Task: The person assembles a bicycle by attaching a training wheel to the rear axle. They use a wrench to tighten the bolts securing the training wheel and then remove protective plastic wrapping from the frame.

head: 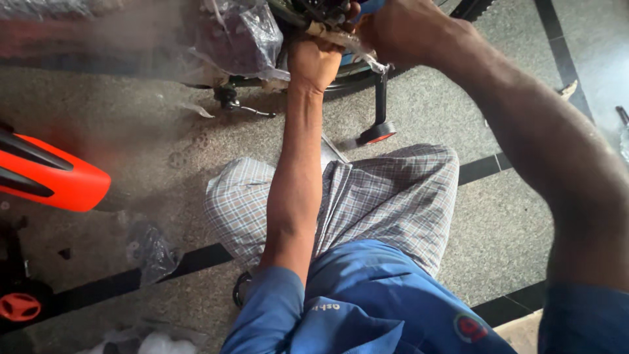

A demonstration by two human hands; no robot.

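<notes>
I sit on a stone floor in checked trousers and a blue shirt, both arms stretched forward. My left hand (316, 60) grips a plastic-wrapped part of a bicycle frame (308, 16) at the top of the view. My right hand (392, 29) is closed on the same spot just to the right, around a small blue-handled tool (368, 6) whose tip is hidden. Below the hands hang a black crank arm with a pedal (379, 130) that has an orange reflector.
Clear plastic wrapping (239, 36) covers bicycle parts at top left. An orange and black fender (49, 174) juts in from the left, above an orange wheel hub (18, 305). Crumpled plastic (152, 252) lies on the floor. A small metal part (247, 108) lies near the frame.
</notes>
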